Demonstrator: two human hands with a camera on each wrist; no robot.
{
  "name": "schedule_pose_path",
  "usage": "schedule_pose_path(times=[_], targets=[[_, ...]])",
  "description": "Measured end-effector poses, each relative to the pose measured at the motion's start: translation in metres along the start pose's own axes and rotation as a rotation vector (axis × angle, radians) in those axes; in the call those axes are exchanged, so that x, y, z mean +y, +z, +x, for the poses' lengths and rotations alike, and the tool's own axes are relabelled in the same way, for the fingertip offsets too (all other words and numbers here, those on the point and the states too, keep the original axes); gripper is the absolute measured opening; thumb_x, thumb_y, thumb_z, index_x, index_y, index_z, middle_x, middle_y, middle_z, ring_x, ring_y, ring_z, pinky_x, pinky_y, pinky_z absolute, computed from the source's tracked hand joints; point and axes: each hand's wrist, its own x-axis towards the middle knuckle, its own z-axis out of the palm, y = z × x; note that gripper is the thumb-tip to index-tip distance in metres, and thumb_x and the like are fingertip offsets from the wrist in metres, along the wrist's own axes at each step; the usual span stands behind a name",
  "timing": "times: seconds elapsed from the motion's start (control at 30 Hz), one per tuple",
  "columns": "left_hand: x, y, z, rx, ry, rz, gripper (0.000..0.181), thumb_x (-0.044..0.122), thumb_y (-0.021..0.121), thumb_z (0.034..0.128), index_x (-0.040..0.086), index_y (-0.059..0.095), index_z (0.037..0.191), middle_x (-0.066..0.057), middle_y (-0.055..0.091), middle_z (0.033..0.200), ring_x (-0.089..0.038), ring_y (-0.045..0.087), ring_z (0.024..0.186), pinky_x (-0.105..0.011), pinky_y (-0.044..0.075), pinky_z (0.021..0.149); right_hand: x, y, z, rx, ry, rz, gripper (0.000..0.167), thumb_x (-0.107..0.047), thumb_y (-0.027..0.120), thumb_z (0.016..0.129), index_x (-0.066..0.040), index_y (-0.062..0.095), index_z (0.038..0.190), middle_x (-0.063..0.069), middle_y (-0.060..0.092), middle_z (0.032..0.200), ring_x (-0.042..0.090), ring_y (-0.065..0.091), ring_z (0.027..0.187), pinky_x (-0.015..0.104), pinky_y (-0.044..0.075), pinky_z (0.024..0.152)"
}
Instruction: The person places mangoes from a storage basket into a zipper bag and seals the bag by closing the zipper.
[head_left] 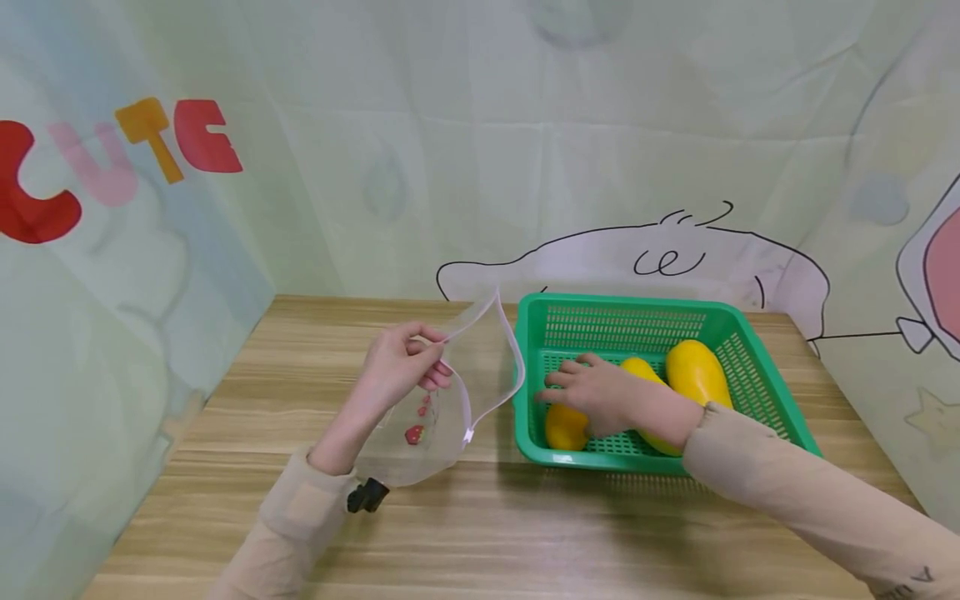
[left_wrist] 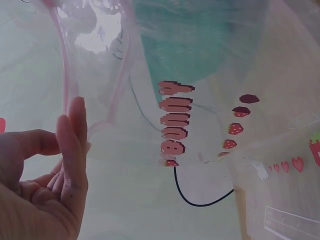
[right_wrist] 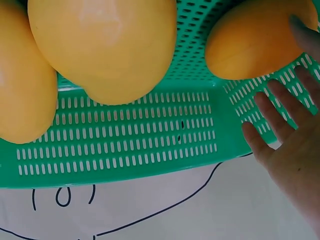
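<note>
My left hand (head_left: 405, 360) pinches the rim of a clear zipper bag (head_left: 401, 467) between thumb and fingers. The bag's mouth gapes toward the right, edged by a pale pink zip strip with a white slider (head_left: 468, 435). Strawberry and lettering prints show on the film in the left wrist view. Over the left part of a green basket (head_left: 622, 301) is my right hand (head_left: 600, 393), fingers spread above a small orange mango (head_left: 566, 429). In the right wrist view its thumb lies against that mango; the other fingers extend beside it. Two larger yellow mangoes (head_left: 697, 371) (right_wrist: 22, 85) lie farther right.
The basket and bag stand side by side on a wood-grain table (head_left: 480, 542). A printed curtain (head_left: 480, 167) hangs behind and at both sides. A small black device (head_left: 367, 496) sits by the left wrist, below the bag.
</note>
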Motion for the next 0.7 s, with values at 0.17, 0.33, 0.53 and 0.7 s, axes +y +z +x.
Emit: schedule_pose_path(times=[0.17,0.33,0.53,0.7], targets=[[0.0,0.001,0.0,-0.002,0.002,0.004,0.018,0.005,0.055,0.0938,-0.006,0.06,0.108,-0.018,0.072,0.076,-0.012,0.068,0.056,-0.024,0.058,0.053,0.0,0.005,0.001,-0.013,-0.01,-0.006,0.064,-0.004,0.073,0.074,-0.022,0.054,0.132,0.005,0.055,0.136,0.029,0.049,0.122,0.052,0.042,0.107],[0.0,0.001,0.0,-0.006,-0.002,0.007,0.018,0.006,0.055,0.094,-0.005,0.059,0.108,-0.018,0.072,0.076,-0.012,0.068,0.057,-0.027,0.06,0.055,0.0,0.011,0.002,0.002,-0.036,-0.045,0.064,-0.004,0.074,0.072,-0.021,0.056,0.13,0.004,0.057,0.133,0.027,0.051,0.117,0.051,0.045,0.103],[0.0,0.001,-0.001,-0.007,0.0,0.004,0.018,0.005,0.055,0.0939,-0.006,0.059,0.108,-0.018,0.072,0.076,-0.012,0.068,0.057,-0.027,0.06,0.055,-0.001,0.016,0.003,-0.019,-0.017,-0.082,0.065,-0.007,0.076,0.073,-0.023,0.054,0.131,0.004,0.057,0.133,0.027,0.051,0.118,0.051,0.045,0.103],[0.0,0.001,-0.001,-0.009,0.001,0.005,0.018,0.006,0.056,0.0939,-0.005,0.06,0.108,-0.017,0.072,0.076,-0.012,0.068,0.057,-0.028,0.06,0.056,0.0,0.02,0.005,-0.059,-0.002,-0.086,0.064,-0.011,0.076,0.076,-0.024,0.052,0.133,0.004,0.056,0.135,0.029,0.05,0.121,0.052,0.044,0.105]])
